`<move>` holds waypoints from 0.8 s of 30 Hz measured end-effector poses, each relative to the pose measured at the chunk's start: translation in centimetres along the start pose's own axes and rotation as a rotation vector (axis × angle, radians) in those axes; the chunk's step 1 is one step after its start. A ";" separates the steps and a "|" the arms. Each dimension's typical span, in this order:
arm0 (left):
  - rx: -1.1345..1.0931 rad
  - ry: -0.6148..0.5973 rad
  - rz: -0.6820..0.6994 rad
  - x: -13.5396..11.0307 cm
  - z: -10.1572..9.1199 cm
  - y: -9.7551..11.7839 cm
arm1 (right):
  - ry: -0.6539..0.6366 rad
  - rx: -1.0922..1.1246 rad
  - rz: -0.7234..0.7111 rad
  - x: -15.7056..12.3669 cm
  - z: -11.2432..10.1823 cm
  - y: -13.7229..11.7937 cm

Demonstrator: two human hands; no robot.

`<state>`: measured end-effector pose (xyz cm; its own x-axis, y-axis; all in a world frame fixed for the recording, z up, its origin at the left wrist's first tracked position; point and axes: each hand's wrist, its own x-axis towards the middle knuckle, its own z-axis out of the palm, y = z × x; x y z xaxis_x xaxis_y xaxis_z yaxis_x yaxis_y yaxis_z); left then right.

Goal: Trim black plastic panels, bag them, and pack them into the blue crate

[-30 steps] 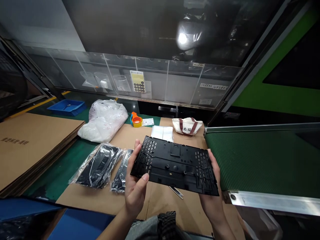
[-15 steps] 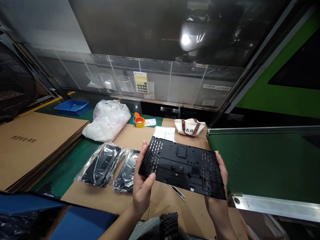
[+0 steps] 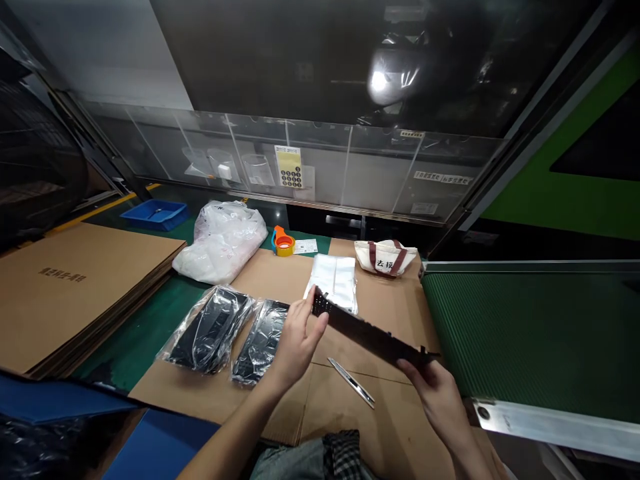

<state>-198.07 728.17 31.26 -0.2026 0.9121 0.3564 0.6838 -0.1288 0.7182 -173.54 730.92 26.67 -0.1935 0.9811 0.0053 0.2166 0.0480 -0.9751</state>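
Observation:
Both my hands hold a flat black plastic panel point(image 3: 370, 335) with slotted vents, now seen nearly edge-on above the cardboard-covered table point(image 3: 280, 280). My left hand point(image 3: 296, 343) grips its left end with fingers curled round it. My right hand point(image 3: 434, 393) holds the right end from below. A metal blade-like tool point(image 3: 351, 381) lies on the cardboard under the panel. Two bagged black parts point(image 3: 213, 328) lie to the left of my left hand. A stack of clear plastic bags point(image 3: 334, 280) lies just beyond the panel.
A green conveyor belt point(image 3: 530, 333) runs along the right. Flat cardboard sheets point(image 3: 75, 287) are stacked at the left. At the back sit a white filled bag point(image 3: 225, 241), a tape dispenser point(image 3: 283, 241), a small tote bag point(image 3: 386, 256) and a blue tray point(image 3: 156, 214).
The panel has tipped from facing me to nearly edge-on, and both hands turned with it. The clear bags behind it now show.

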 end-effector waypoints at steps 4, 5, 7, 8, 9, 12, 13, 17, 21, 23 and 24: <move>0.266 -0.227 0.080 3.8 2.2 -5.3 | 0.098 0.161 0.180 0.6 -0.3 2.7; 0.301 -0.246 0.095 4.8 2.9 -6.8 | 0.162 0.210 0.217 0.7 -0.4 3.3; 0.368 -0.285 0.119 6.5 4.5 -9.7 | 0.274 0.347 0.288 0.9 -0.4 4.4; 0.406 -0.315 0.133 7.1 5.2 -11.0 | 0.313 0.421 0.316 0.9 -0.4 4.8; 0.446 -0.350 0.146 7.6 5.9 -12.3 | 0.343 0.482 0.341 0.8 -0.4 5.2; 0.553 -0.451 0.186 8.0 7.6 -15.3 | 0.376 0.580 0.396 0.5 -0.4 5.9; 0.583 -0.470 0.199 7.9 8.1 -16.0 | 0.382 0.603 0.411 0.4 -0.3 6.1; 0.672 -0.495 0.243 7.5 8.9 -17.7 | 0.420 0.692 0.466 0.2 0.1 6.2; 0.713 -0.539 0.286 7.9 8.5 -18.1 | 0.422 0.724 0.494 0.5 0.5 5.9; 0.730 -0.565 0.299 8.3 8.0 -18.3 | 0.400 0.722 0.507 0.7 0.7 5.8; 0.739 -0.575 0.299 8.6 7.8 -18.3 | 0.392 0.719 0.509 0.8 0.8 5.7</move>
<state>-206.82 741.38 16.51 0.2884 0.9572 -0.0238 0.9574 -0.2879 0.0210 -173.23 731.82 20.90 0.1231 0.8517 -0.5093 -0.4768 -0.3994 -0.7831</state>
